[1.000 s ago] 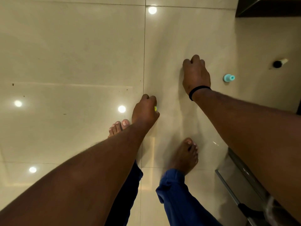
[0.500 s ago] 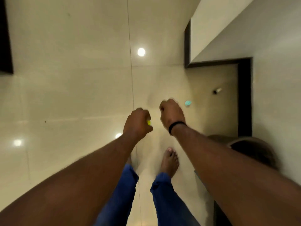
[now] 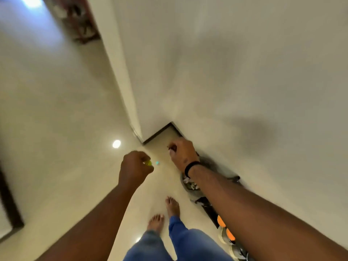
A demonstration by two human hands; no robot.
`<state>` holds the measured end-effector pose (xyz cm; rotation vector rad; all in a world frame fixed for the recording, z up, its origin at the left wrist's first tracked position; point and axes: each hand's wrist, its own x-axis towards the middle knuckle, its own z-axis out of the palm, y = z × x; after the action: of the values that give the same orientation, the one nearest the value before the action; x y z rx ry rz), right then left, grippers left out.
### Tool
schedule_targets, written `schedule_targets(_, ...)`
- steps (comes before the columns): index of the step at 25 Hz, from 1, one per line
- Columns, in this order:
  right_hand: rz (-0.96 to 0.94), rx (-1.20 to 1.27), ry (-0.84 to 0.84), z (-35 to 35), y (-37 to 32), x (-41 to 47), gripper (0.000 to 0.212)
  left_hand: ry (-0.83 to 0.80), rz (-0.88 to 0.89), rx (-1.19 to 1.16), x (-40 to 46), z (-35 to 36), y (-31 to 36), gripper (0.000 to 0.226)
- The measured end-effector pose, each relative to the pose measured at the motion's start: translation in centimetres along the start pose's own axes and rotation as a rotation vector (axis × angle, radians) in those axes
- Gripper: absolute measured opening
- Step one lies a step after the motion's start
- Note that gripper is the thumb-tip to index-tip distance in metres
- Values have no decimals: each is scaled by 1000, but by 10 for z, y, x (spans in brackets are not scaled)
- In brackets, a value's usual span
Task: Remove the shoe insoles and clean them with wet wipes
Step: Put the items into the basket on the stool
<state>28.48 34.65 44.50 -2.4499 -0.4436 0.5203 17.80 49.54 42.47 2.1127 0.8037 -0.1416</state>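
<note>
No writing can be read anywhere. Two hands reach out over the shiny floor [image 3: 56, 129]. The left hand [image 3: 134, 169] is curled tight around one small yellow-green thing [image 3: 147, 163]. The right hand [image 3: 183, 155] has its fingers curled too, but what it holds cannot be told. No insole shows. One tiny teal thing [image 3: 157, 163] lies on the floor between the hands. Two bare feet [image 3: 172, 205] stand below.
</note>
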Motion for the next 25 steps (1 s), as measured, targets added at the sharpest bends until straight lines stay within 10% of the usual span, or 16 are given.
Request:
schedule_targets(12, 682, 598, 821, -210, 174, -288, 10, -428, 774, 199, -165, 140, 227, 18)
schedule_targets(25, 1396, 828, 1375, -199, 399, -742, 21, -1106, 1160, 455, -549, 462, 258, 10)
